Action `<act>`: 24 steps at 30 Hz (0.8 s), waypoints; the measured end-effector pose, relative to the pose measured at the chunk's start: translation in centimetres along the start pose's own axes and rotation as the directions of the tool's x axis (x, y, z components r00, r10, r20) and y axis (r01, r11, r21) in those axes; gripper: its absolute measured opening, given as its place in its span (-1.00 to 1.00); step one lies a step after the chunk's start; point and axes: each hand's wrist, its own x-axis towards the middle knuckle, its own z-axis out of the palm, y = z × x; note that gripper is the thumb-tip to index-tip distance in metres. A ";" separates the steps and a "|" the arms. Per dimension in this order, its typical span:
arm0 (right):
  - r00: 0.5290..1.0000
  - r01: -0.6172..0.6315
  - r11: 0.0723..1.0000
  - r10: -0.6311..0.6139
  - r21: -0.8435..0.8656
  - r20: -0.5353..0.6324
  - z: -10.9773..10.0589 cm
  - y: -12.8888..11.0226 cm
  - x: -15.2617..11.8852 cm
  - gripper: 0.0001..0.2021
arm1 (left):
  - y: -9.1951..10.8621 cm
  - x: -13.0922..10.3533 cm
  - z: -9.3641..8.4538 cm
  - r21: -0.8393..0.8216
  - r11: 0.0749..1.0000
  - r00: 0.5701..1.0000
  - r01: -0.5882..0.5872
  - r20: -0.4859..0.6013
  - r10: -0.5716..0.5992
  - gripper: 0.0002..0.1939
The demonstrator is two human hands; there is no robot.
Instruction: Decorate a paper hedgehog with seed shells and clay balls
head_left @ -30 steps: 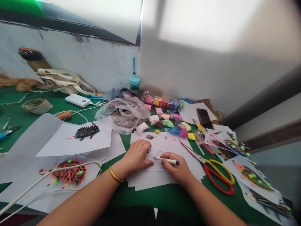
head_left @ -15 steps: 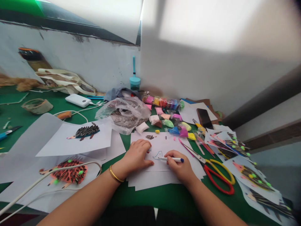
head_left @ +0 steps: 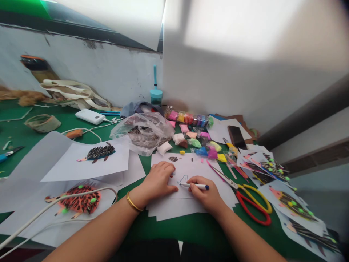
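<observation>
My right hand [head_left: 205, 193] grips a white marker pen [head_left: 201, 186] with a dark blue end, its tip at the lower left of a small outline drawing [head_left: 182, 179] on white paper [head_left: 177, 204]. The outline looks like an animal's pointed head with an eye. My left hand [head_left: 160, 179] lies on the same paper just left of the drawing, thumb and fingers apart. Something small and pale beside its index finger is too hidden to name. A few striped sunflower seeds [head_left: 172, 159] lie on the sheet beyond both hands.
Scissors [head_left: 253, 205] with red and yellow handles lie to the right, near finished hedgehog pictures [head_left: 296, 209]. Clay packets [head_left: 201, 151] and a plastic bag of seeds [head_left: 144, 133] stand beyond the paper. At left are more hedgehog sheets [head_left: 81, 199], crossed by a white cable [head_left: 35, 218].
My right hand and the marker pen have shifted slightly left, the pen's tip now at the lower left of the outline. My left hand stays in place.
</observation>
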 end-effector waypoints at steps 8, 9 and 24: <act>1.000 -0.015 1.000 0.015 -0.012 -0.009 0.0 -0.1 0.1 -0.82 | 0.0 0.0 0.0 0.004 1.000 1.000 -0.004 -0.003 0.004 -0.48; 1.000 -0.018 1.000 0.018 -0.017 -0.016 0.0 -0.1 0.1 -0.82 | 0.1 0.0 -0.1 0.004 1.000 1.000 -0.002 -0.002 0.002 -0.47; 0.997 -0.043 0.998 0.041 -0.035 -0.061 0.0 0.0 0.2 -0.81 | 0.1 0.0 -0.1 0.015 1.000 1.000 0.000 0.001 0.000 -0.46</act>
